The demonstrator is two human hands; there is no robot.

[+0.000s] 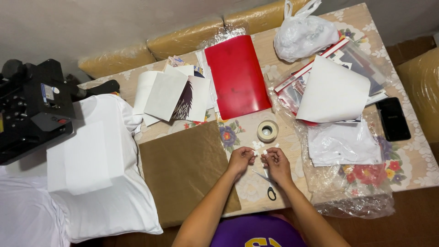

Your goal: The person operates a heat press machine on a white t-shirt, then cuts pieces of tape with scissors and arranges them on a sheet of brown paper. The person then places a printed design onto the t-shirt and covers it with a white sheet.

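The left hand [241, 159] and right hand [275, 163] pinch a small strip of tape [259, 152] between their fingertips, just above the table [411, 160] near its front edge. Scissors [267, 183] lie under the right wrist. A tape roll [267, 131] sits just beyond; a brown sheet [183, 169] lies left.

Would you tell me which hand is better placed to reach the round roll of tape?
Probably the right hand: the round roll of pale tape lies just beyond it, while the left hand sits further aside.
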